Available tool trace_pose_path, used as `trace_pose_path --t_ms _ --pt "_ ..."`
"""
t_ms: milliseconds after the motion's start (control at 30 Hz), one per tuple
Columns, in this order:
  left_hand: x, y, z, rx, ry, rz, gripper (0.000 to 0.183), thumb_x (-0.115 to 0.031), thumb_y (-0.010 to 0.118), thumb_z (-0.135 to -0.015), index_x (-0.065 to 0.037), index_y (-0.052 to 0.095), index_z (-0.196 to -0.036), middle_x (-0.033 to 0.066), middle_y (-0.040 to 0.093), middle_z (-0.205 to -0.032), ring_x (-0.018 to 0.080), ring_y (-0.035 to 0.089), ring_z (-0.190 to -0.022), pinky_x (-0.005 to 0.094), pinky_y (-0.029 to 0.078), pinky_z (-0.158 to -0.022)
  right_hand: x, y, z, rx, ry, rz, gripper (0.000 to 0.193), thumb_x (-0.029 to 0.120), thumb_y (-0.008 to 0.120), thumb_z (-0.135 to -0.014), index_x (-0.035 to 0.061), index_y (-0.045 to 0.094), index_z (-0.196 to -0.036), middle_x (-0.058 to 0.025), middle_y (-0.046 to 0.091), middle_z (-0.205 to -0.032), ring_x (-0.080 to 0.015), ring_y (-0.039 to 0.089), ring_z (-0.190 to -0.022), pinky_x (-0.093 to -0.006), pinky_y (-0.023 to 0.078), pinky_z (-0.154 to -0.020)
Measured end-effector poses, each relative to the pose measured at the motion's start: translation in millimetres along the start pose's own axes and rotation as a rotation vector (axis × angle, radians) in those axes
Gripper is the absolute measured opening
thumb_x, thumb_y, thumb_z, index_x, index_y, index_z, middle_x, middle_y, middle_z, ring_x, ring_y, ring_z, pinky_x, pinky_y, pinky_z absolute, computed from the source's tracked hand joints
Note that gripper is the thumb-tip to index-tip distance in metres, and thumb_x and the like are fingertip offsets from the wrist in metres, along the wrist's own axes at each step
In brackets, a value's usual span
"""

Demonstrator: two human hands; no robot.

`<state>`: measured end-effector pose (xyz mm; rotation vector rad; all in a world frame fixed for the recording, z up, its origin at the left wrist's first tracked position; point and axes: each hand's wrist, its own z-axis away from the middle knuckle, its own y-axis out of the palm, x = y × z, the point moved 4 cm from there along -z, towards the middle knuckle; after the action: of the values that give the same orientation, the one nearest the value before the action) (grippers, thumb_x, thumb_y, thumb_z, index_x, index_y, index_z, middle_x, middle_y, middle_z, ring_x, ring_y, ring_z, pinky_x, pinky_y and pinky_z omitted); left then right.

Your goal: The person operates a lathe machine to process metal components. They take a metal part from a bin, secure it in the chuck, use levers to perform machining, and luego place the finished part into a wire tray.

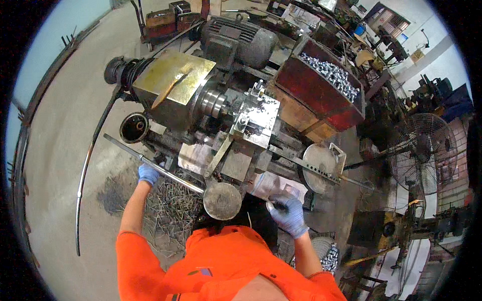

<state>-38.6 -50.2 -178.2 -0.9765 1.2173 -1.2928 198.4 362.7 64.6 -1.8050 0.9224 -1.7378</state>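
Note:
My left hand (147,174), in a blue glove, grips the long metal lever bar (165,170) that runs from the lathe's lower left to a round metal disc (222,200). My right hand (288,213), also blue-gloved, is closed around a small dark handle near the front of the lathe (236,120). The lathe's chuck (213,102) and tool block (256,118) lie ahead of both hands. Orange sleeves cover my upper arms.
A red bin (321,95) of shiny metal parts stands at the lathe's right. More shiny parts fill a container (329,257) by my right elbow. Metal swarf (168,208) lies on the floor beneath my left arm. A floor fan (424,153) stands at right.

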Motion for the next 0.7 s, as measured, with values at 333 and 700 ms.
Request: trace_pose_path --t_ms 333,700 --pt "24 26 -6 0.012 0.116 -0.086 0.026 -0.035 0.058 -0.074 -0.014 0.069 -0.083 0.0102 0.067 -0.080 0.0303 0.065 -0.076 0.0411 0.051 -0.065 -18 -13 12 -0.035 0.066 0.018 0.021 0.022 0.069 -0.074 0.0028 0.066 -0.084 -0.0135 0.066 -0.083 -0.0279 0.064 -0.073 -0.0329 0.050 -0.069" --pt "44 -2 27 0.249 -0.047 0.093 0.033 -0.035 0.053 -0.082 -0.011 0.064 -0.101 0.0188 0.064 -0.098 0.0350 0.061 -0.092 0.0416 0.049 -0.079 -5 -56 -25 -0.140 -0.077 0.141 0.018 0.018 0.071 -0.072 0.0039 0.067 -0.082 -0.0136 0.066 -0.079 -0.0282 0.064 -0.073 -0.0350 0.050 -0.069"
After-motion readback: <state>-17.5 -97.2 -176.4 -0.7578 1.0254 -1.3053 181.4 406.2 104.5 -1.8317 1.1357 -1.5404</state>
